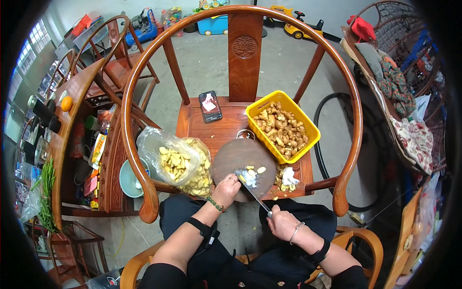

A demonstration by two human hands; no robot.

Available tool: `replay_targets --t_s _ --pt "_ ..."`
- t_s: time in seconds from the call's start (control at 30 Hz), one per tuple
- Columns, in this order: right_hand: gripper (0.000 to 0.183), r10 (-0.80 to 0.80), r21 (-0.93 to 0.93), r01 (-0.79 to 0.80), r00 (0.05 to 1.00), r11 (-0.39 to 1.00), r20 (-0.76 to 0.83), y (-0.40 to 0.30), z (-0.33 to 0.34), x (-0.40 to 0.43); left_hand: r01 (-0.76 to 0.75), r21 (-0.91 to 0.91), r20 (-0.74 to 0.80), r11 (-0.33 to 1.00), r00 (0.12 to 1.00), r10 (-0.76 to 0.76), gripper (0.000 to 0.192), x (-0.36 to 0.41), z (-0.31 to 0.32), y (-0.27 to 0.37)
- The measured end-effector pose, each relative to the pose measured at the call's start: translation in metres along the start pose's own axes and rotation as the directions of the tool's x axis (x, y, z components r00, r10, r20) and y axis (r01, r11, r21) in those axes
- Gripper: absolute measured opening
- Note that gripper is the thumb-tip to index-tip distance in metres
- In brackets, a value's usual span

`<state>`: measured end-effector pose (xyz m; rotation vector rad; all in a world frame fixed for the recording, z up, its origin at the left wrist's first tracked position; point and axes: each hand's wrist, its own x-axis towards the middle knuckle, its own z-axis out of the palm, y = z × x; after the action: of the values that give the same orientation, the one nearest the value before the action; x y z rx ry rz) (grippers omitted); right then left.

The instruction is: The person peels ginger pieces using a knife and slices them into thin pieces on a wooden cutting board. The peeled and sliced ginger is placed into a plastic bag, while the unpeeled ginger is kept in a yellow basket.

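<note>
My right hand (283,222) grips the handle of a kitchen knife (258,200), its blade slanting over the round wooden chopping board (231,155). Beside the blade's far end, my left hand (228,188) is curled around a piece of ginger (242,178), mostly hidden by the fingers. Several ginger slices (261,169) lie on the board around a white crumpled scrap (249,180). To the left, an open clear plastic bag (148,141) bulges with sliced ginger (175,160). A yellow plastic basket (313,134) of whole ginger roots (279,128) stands at the board's upper right.
The board rests on a wooden armchair's seat (193,126), ringed by its curved armrest (355,108). A phone (210,106) lies behind the bag. Ginger trimmings (283,187) and white crumpled tissue (289,176) sit right of the board. A pale bucket (126,180) stands left.
</note>
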<state>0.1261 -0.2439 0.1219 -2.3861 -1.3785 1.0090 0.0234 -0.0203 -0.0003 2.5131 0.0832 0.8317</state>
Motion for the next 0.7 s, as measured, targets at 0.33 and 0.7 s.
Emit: replay_targets --t_s 0.33,0.7 --pt "0.031 -0.037 0.135 0.053 0.992 0.989 -0.118 0.023 0.011 0.051 0.043 -0.008 -0.007 0.999 0.999 -0.043 0.014 0.006 -0.004 0.005" --pt "0.034 0.002 0.28 0.029 0.994 0.96 -0.107 0.025 0.013 0.023 -0.023 0.066 0.017 0.998 1.0 0.022 0.026 -0.005 -0.009 -0.001"
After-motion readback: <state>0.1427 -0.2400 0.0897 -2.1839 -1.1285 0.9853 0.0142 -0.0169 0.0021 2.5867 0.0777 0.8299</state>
